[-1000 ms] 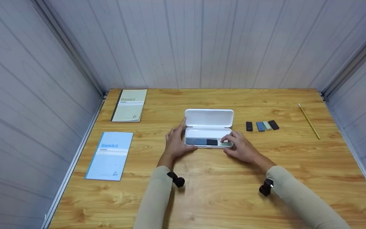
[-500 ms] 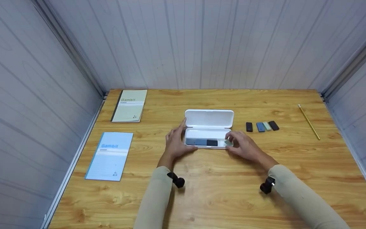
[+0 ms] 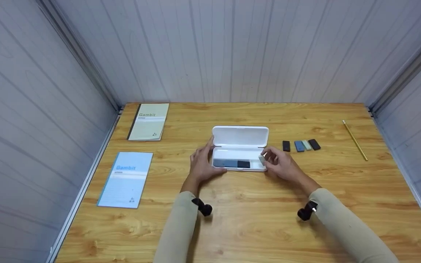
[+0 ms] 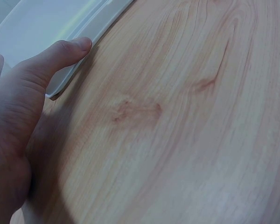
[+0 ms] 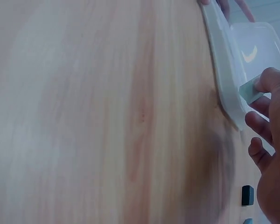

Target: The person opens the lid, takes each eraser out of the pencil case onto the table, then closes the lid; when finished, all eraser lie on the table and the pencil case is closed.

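A white pencil case [image 3: 240, 137] lies with its lid raised in the middle of the table. My left hand [image 3: 201, 163] grips its left end, the thumb [image 4: 79, 45] along the front rim. Inside the case's tray, a row of blue and black erasers [image 3: 231, 163] takes up the left part. Between thumb and fingers my right hand [image 3: 281, 164] pinches a pale green eraser [image 5: 250, 90], tilted above the right end of the tray. The ring and little fingers of that hand curl loosely beneath.
Right of the case several erasers [image 3: 299, 146] in black, blue and green lie on the table [image 3: 254, 219]. Farther right is a yellow pencil [image 3: 355, 140]. A cream notebook [image 3: 148, 122] and a blue notebook [image 3: 125, 179] lie on the left. Panel walls surround the table.
My right hand has lifted the pale green eraser from the right end of the tray and tipped it more upright, shifting slightly right. My left hand stays on the case.
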`<state>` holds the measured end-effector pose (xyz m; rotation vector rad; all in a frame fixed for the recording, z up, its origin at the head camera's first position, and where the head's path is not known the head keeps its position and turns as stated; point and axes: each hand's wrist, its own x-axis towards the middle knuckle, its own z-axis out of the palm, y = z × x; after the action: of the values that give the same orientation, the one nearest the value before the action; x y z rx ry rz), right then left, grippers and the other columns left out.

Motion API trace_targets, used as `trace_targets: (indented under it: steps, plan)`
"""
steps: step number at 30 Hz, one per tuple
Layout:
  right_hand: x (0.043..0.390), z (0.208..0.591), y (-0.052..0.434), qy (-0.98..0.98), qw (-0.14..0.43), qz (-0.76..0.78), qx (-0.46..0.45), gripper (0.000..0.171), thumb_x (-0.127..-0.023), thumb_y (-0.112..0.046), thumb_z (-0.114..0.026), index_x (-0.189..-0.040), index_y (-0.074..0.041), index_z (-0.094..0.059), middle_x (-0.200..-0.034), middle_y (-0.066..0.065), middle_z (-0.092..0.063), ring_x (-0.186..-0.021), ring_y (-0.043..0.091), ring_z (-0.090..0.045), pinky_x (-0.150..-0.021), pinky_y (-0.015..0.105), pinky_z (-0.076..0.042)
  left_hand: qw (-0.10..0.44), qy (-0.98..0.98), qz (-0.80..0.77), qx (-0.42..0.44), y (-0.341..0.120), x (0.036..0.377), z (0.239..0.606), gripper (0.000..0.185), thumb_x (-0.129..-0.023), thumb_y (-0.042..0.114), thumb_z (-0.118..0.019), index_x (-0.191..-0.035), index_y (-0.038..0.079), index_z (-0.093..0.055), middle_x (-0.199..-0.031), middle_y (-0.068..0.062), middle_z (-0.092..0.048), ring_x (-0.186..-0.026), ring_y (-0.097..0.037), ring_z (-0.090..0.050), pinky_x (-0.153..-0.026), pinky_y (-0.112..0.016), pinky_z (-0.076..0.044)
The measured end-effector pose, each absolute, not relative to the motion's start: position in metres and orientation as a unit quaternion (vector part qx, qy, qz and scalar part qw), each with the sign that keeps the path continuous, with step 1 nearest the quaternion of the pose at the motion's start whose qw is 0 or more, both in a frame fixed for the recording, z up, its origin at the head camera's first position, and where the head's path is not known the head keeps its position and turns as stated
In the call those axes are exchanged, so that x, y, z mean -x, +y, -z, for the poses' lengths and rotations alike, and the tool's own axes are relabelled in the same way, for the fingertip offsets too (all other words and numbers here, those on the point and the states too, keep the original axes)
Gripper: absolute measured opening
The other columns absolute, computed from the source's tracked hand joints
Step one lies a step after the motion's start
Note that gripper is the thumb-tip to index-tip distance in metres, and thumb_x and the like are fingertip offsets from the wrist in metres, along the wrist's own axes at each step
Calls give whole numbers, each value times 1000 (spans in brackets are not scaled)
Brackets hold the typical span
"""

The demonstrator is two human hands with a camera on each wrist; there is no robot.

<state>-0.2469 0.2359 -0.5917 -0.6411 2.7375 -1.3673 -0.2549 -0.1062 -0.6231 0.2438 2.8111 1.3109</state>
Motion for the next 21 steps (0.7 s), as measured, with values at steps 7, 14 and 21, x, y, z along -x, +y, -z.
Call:
trace_targets:
  steps: [7,14,21]
  plan:
    - [246,589,239,864,-3,461,203,23,-99,0,-80,-120,0,-71,-99,15,-76,-86,1,-61,-76,17,-51,22,906,-416,-76,-105,255,621,138,-75,44,-104,-183,30,-19,-165,-5,-64,-161,-37,-43,-137,-65,-19]
    - [243,587,249,862,5,474,179,24,-102,-3,-79,-125,-2,-73,-103,17,-77,-87,4,-63,-76,17,-50,23,906,-417,-72,-106,253,620,138,-75,45,-105,-183,31,-19,-166,-5,-64,-162,-37,-43,-137,-65,-19]
    - [244,584,265,865,-11,471,175,25,-103,-4,-78,-128,-1,-74,-101,17,-78,-83,2,-62,-75,17,-50,26,904,-421,-72,-106,254,620,139,-74,44,-105,-183,31,-19,-167,-5,-63,-162,-38,-42,-137,-66,-18]
